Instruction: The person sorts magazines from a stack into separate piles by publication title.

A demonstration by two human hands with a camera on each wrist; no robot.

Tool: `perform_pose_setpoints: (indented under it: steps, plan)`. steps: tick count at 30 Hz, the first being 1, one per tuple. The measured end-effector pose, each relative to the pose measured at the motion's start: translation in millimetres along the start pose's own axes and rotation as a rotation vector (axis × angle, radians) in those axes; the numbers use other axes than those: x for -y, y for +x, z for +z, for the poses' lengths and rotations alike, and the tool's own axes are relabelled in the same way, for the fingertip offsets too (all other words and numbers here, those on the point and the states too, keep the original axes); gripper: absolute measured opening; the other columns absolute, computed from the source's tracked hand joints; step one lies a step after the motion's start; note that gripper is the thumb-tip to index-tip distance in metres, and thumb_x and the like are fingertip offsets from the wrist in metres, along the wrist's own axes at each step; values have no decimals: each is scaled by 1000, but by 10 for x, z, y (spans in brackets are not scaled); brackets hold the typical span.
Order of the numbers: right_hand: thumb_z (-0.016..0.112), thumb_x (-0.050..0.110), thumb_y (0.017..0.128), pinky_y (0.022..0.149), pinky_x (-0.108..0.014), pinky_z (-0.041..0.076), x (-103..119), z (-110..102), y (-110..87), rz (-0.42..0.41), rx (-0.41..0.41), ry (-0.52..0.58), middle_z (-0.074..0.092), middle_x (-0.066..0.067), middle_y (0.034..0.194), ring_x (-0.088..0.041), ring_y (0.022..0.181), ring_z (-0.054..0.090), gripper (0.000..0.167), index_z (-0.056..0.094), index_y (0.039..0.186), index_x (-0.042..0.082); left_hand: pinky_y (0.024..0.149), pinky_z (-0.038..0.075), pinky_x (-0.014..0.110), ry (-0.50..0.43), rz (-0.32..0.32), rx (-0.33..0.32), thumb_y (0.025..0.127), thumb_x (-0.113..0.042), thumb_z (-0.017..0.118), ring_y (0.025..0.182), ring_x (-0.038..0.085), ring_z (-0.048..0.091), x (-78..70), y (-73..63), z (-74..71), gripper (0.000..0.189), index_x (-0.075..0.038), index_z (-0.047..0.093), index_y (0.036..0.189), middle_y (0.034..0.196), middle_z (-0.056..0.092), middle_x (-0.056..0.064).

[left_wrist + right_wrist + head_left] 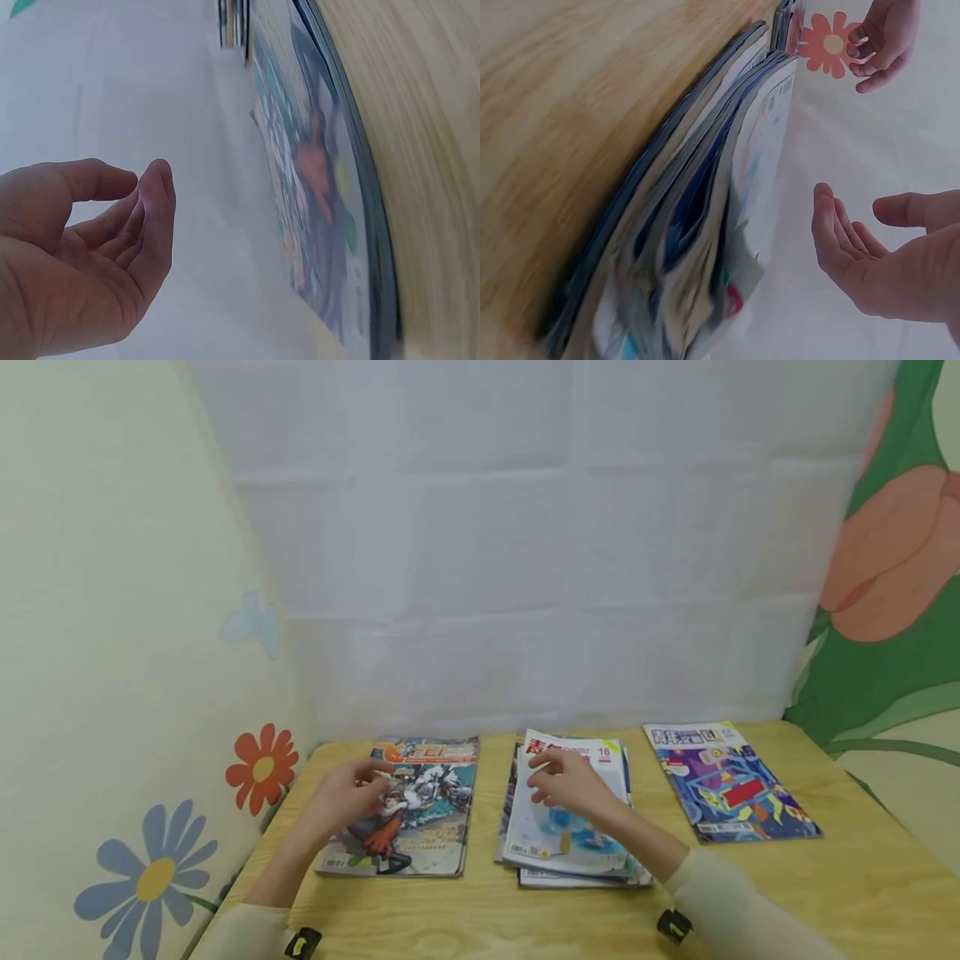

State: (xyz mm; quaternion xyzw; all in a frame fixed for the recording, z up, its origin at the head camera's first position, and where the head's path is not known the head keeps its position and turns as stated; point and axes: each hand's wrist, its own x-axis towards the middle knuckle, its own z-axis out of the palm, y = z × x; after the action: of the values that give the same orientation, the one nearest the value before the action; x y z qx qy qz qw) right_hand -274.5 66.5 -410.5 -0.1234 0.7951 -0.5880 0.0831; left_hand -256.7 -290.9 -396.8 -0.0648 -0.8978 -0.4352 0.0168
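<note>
Over the magazine with a comic-style cover [435,835] on the left, my left hand [347,795] hovers with loosely bent fingers. The left wrist view shows this hand [97,259] apart from the magazine [330,217], with nothing in its grasp. My right hand [576,785] is above an uneven stack of magazines [547,847] in the middle, its fingers also loosely bent. In the right wrist view a gap separates the right hand [889,259] from the stack [705,180], whose layered page edges face the camera. No magazine is held.
A purple and blue magazine [742,793] lies by itself on the right of the wooden table [847,893]. Behind the table hangs a white cloth [555,543]. A wall painted with flowers [150,635] borders the left side, another painted wall [900,552] the right.
</note>
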Motion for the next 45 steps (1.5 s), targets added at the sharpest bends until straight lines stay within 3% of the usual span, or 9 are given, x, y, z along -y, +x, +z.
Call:
perform_pose_setpoints:
  steps: [7,13,21,27,32,38,41,45]
  plan:
    - [66,11,97,78,-48,60,-58,-267,-107,-52,-89,-28,70,-20,104,-36,86,71,26,65,120,-1,68,58,46,11,73,22,101,-13,59,80,31,68,-257,25,240,29,-7,67,129,97,69,7]
    - [62,8,98,79,-48,59,-136,-472,-165,-62,-146,-47,70,-21,106,-36,87,71,26,64,121,-4,71,59,48,-56,86,62,101,-10,58,80,34,68,-408,70,437,28,-8,67,127,91,67,4]
    - [58,5,100,80,-45,59,-181,-757,-250,-70,-158,-89,68,-24,109,-36,92,70,28,60,125,-9,62,56,44,-74,144,92,100,-8,58,76,35,67,-531,200,769,27,-8,69,125,88,68,4]
    - [59,3,100,83,-48,58,-261,-952,-249,-45,-201,-61,68,-26,113,-34,93,71,31,59,128,-10,65,55,39,-50,140,96,100,-12,60,87,29,67,-576,341,1000,29,-11,68,128,99,68,5]
    - [58,4,101,88,-47,57,-373,-1067,-238,6,-235,-4,65,-29,117,-38,98,68,35,55,133,-11,74,55,41,-67,101,102,101,-17,62,100,23,64,-619,437,1122,32,-14,65,132,112,66,4]
    - [60,7,100,91,-44,56,-438,-1120,-219,88,-226,29,62,-30,123,-40,104,65,40,53,135,-11,81,58,46,-232,5,183,101,-12,62,110,37,62,-604,482,1219,41,-7,57,141,127,59,19]
    - [62,6,98,92,-45,55,-473,-1128,-210,104,-216,26,61,-30,125,-38,103,65,43,52,136,-11,80,59,47,-314,-64,219,99,-7,62,110,40,62,-591,493,1242,46,-3,52,144,130,56,24]
    - [62,5,97,90,-46,56,-520,-1152,-208,106,-213,7,61,-31,124,-36,102,65,44,51,137,-11,76,60,45,-350,-116,232,94,0,62,106,39,63,-595,525,1288,53,2,49,145,126,57,24]
